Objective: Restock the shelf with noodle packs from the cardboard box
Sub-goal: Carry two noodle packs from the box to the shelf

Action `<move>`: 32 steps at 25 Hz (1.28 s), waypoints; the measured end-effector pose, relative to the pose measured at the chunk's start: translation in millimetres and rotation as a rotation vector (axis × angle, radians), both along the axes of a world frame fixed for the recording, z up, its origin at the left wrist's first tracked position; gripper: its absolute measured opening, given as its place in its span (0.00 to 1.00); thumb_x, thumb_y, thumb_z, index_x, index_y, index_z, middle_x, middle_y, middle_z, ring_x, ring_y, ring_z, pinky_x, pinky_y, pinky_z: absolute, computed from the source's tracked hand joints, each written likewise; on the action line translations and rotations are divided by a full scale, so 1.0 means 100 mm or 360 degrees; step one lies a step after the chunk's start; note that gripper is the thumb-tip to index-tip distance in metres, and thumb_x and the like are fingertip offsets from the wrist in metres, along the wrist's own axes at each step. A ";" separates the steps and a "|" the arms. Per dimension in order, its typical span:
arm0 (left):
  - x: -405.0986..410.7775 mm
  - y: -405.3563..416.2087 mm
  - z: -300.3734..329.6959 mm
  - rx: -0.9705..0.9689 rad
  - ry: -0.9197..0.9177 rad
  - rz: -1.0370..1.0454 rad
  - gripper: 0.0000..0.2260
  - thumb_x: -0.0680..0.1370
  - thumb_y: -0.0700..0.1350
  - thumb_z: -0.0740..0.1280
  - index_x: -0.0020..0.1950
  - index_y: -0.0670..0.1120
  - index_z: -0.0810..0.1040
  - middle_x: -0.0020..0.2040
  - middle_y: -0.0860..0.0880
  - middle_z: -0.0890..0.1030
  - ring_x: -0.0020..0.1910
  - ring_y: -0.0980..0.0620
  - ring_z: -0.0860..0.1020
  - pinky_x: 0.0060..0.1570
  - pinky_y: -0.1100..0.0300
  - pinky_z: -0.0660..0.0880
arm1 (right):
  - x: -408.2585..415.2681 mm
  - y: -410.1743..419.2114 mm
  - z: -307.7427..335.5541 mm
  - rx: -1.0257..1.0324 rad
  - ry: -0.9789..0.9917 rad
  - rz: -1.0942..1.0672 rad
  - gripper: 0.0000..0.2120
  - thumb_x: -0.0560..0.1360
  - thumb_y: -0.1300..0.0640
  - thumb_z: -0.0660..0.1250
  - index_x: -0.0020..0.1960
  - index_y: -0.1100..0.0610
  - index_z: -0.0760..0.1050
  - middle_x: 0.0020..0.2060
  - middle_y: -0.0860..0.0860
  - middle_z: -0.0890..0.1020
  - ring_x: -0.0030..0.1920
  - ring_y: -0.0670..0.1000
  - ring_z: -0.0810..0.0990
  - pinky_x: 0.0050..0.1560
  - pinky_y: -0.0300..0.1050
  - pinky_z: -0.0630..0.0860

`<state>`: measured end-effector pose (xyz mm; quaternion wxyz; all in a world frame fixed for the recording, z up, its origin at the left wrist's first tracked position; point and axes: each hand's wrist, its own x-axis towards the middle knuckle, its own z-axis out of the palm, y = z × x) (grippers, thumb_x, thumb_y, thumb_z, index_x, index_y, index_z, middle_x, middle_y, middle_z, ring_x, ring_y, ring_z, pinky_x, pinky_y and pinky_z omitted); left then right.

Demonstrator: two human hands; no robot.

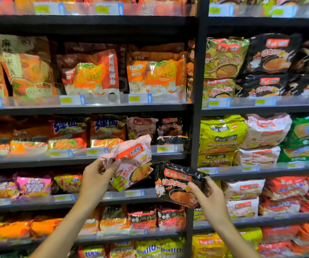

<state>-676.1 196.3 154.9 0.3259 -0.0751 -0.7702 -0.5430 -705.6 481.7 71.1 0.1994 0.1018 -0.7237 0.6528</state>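
My left hand (96, 180) grips a pink noodle pack (133, 164) by its left end, tilted up toward the middle shelf (86, 161). My right hand (208, 196) holds a black noodle pack (176, 183) by its right lower edge, in front of the dark shelf upright (196, 118). Both packs are raised in front of the shelves, side by side and nearly touching. On the middle shelf just above them stand a matching pink pack (141, 125) and black packs (171, 131). The cardboard box is out of view.
Dark metal shelves full of noodle packs fill the whole view, in two bays split by the upright. Clear price-tag rails (71, 99) run along each shelf front. Large multipacks (222, 135) fill the right bay.
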 end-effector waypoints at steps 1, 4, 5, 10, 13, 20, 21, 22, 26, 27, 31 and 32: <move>-0.22 0.01 0.09 -0.0031 0.0039 0.0007 0.19 0.78 0.45 0.69 0.30 0.50 0.66 0.22 0.59 0.71 0.24 0.61 0.69 0.27 0.69 0.63 | -0.17 0.00 0.06 0.0005 0.0010 0.0007 0.04 0.76 0.52 0.71 0.51 0.50 0.79 0.45 0.43 0.86 0.47 0.43 0.83 0.49 0.41 0.78; -0.88 -0.04 0.22 -0.0166 0.0144 0.0082 0.13 0.77 0.48 0.70 0.34 0.48 0.73 0.27 0.58 0.75 0.29 0.61 0.71 0.30 0.65 0.64 | -0.61 -0.01 0.22 -0.0024 0.0046 0.0075 0.03 0.77 0.54 0.70 0.51 0.50 0.78 0.45 0.42 0.85 0.46 0.40 0.83 0.46 0.36 0.77; -1.07 -0.06 0.24 -0.0187 0.0177 0.0094 0.06 0.77 0.47 0.71 0.41 0.51 0.78 0.33 0.60 0.80 0.33 0.63 0.75 0.35 0.64 0.69 | -0.72 -0.02 0.25 -0.0020 0.0063 0.0077 0.03 0.78 0.54 0.70 0.51 0.50 0.78 0.45 0.42 0.85 0.46 0.40 0.83 0.46 0.35 0.77; -1.74 -0.05 0.33 -0.0257 0.0291 0.0111 0.10 0.77 0.44 0.72 0.53 0.58 0.79 0.44 0.56 0.84 0.44 0.58 0.79 0.45 0.60 0.74 | -1.08 -0.06 0.31 -0.0012 0.0117 0.0045 0.06 0.77 0.51 0.71 0.50 0.53 0.78 0.44 0.50 0.85 0.48 0.49 0.83 0.51 0.45 0.78; -2.10 -0.09 0.33 -0.0270 0.0251 0.0089 0.07 0.77 0.47 0.71 0.53 0.55 0.80 0.41 0.48 0.83 0.40 0.56 0.77 0.41 0.57 0.72 | -1.18 -0.11 0.33 -0.0020 0.0131 -0.0004 0.07 0.77 0.51 0.71 0.49 0.54 0.78 0.43 0.54 0.83 0.46 0.54 0.82 0.49 0.51 0.78; -2.67 -0.21 0.22 -0.0347 -0.0184 0.0221 0.18 0.77 0.44 0.70 0.33 0.39 0.67 0.30 0.40 0.73 0.32 0.41 0.72 0.32 0.53 0.65 | -1.33 -0.21 0.37 -0.0037 0.0160 -0.0093 0.06 0.78 0.51 0.71 0.46 0.53 0.77 0.39 0.50 0.82 0.42 0.50 0.80 0.44 0.43 0.75; -2.72 -0.24 0.24 -0.0393 -0.0266 0.0300 0.18 0.77 0.41 0.70 0.31 0.40 0.66 0.28 0.42 0.70 0.30 0.44 0.69 0.30 0.54 0.62 | -1.35 -0.23 0.39 -0.0032 0.0184 -0.0089 0.07 0.78 0.52 0.70 0.45 0.54 0.76 0.38 0.49 0.81 0.40 0.49 0.79 0.43 0.42 0.74; -2.75 -0.27 0.24 -0.0475 -0.0309 0.0352 0.18 0.76 0.39 0.70 0.30 0.40 0.66 0.27 0.43 0.67 0.28 0.46 0.67 0.29 0.54 0.60 | -1.38 -0.26 0.40 -0.0021 0.0202 -0.0096 0.07 0.78 0.52 0.70 0.45 0.53 0.76 0.37 0.50 0.80 0.40 0.50 0.79 0.42 0.42 0.73; -2.80 -0.31 0.28 -0.0845 -0.0292 0.0411 0.19 0.73 0.36 0.69 0.29 0.42 0.62 0.28 0.45 0.67 0.32 0.41 0.74 0.30 0.53 0.61 | -1.49 -0.36 0.45 -0.0046 0.0240 -0.0153 0.04 0.78 0.52 0.70 0.48 0.50 0.77 0.42 0.50 0.82 0.46 0.49 0.81 0.49 0.46 0.76; -2.81 -0.32 0.29 -0.0933 -0.0262 0.0431 0.18 0.73 0.36 0.69 0.31 0.42 0.62 0.30 0.45 0.69 0.35 0.40 0.75 0.32 0.53 0.62 | -1.53 -0.40 0.47 -0.0067 0.0235 -0.0175 0.04 0.78 0.51 0.71 0.51 0.50 0.77 0.45 0.48 0.83 0.48 0.46 0.82 0.52 0.44 0.77; -2.79 -0.31 0.32 -0.1250 -0.0173 0.0445 0.12 0.76 0.38 0.69 0.39 0.43 0.66 0.37 0.46 0.70 0.43 0.39 0.75 0.39 0.53 0.65 | -1.73 -0.51 0.57 -0.0088 0.0222 -0.0292 0.20 0.77 0.48 0.71 0.65 0.54 0.75 0.56 0.47 0.83 0.59 0.46 0.81 0.65 0.51 0.76; -2.78 -0.31 0.31 -0.1307 -0.0125 0.0411 0.07 0.77 0.39 0.68 0.43 0.42 0.70 0.38 0.46 0.71 0.46 0.39 0.75 0.41 0.52 0.67 | -1.77 -0.53 0.61 -0.0117 0.0239 -0.0300 0.19 0.77 0.48 0.71 0.65 0.54 0.75 0.57 0.47 0.83 0.60 0.45 0.80 0.65 0.50 0.76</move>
